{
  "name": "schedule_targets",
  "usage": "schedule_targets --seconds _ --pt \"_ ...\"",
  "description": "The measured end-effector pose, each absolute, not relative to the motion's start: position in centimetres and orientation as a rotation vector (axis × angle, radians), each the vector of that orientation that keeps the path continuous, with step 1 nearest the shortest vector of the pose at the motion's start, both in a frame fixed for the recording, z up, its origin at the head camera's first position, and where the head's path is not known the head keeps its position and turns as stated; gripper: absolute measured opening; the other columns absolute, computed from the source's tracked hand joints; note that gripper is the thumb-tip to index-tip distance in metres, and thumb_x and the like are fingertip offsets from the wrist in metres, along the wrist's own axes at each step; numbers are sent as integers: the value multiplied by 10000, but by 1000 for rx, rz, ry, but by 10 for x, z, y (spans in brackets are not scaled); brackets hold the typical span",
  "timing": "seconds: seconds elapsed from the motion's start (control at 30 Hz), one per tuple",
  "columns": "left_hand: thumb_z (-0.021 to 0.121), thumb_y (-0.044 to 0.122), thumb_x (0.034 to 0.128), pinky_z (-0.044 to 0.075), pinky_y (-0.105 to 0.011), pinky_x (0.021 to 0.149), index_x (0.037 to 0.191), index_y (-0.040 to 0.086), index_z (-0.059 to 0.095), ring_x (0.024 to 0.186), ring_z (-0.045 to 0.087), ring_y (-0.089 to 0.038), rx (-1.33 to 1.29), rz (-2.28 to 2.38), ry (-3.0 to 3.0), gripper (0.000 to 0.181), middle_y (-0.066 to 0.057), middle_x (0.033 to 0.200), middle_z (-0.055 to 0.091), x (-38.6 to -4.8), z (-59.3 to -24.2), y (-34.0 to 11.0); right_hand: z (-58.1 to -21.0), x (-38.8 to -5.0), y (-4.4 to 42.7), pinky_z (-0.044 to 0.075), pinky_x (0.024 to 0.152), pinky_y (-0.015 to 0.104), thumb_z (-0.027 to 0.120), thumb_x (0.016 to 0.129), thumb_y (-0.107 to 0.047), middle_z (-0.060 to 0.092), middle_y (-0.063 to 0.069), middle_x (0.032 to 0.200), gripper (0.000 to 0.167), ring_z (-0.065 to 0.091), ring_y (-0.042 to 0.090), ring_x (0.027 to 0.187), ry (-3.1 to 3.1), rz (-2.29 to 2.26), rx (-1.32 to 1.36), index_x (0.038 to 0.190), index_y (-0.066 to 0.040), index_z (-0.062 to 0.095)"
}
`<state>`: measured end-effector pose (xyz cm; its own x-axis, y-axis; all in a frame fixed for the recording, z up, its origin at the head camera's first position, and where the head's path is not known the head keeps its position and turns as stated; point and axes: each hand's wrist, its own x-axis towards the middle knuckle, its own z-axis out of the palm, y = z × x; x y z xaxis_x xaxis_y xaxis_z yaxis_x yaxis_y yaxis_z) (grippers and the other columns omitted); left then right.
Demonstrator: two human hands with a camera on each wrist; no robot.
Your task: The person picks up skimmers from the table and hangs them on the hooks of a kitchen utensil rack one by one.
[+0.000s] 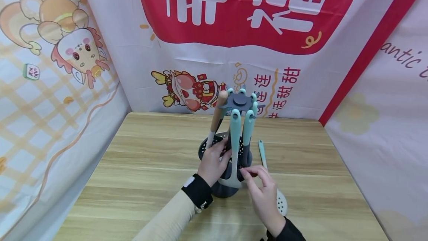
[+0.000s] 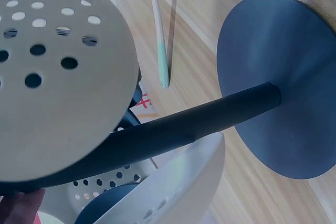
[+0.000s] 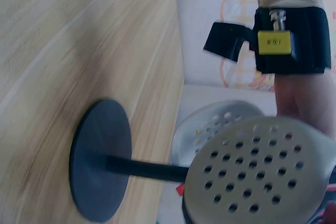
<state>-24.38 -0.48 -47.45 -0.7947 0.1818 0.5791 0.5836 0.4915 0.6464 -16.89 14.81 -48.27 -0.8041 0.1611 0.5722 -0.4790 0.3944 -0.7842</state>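
A dark utensil stand (image 1: pixel 239 101) with a round base (image 2: pixel 278 145) stands upright, hung with several mint-handled kitchen utensils. My left hand (image 1: pixel 214 163) grips it around the pole (image 2: pixel 199 121), low among the utensils. At the front hangs a pale skimmer (image 3: pixel 257 177) with a mint handle (image 1: pixel 235 125). My right hand (image 1: pixel 262 189) pinches it with thumb and forefinger near its neck; the exact contact is partly hidden. A utensil with a wooden-coloured handle (image 1: pixel 219 112) leans at the stand's left side. Dark perforated heads (image 1: pixel 203 148) show behind my left hand.
Another skimmer, with a white perforated head (image 1: pixel 282 202) and mint handle (image 1: pixel 262 150), lies on the wood-grain table (image 1: pixel 150 151) to the right, partly behind my right hand. Printed cloth walls (image 1: pixel 133 66) enclose the table's back and sides.
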Motion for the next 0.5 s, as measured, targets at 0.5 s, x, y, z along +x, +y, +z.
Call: schedule_targets --seconds 0.5 --pt "649 66 944 622 -312 752 1233 -9 644 916 733 -243 -607 -1225 -2365 299 -162 1090 731 -244 -473 -5 -520 -200 191 447 859 217 724 898 -94 708 111 1045 259 562 122 991 -2174 1246 19 1137 -16 662"
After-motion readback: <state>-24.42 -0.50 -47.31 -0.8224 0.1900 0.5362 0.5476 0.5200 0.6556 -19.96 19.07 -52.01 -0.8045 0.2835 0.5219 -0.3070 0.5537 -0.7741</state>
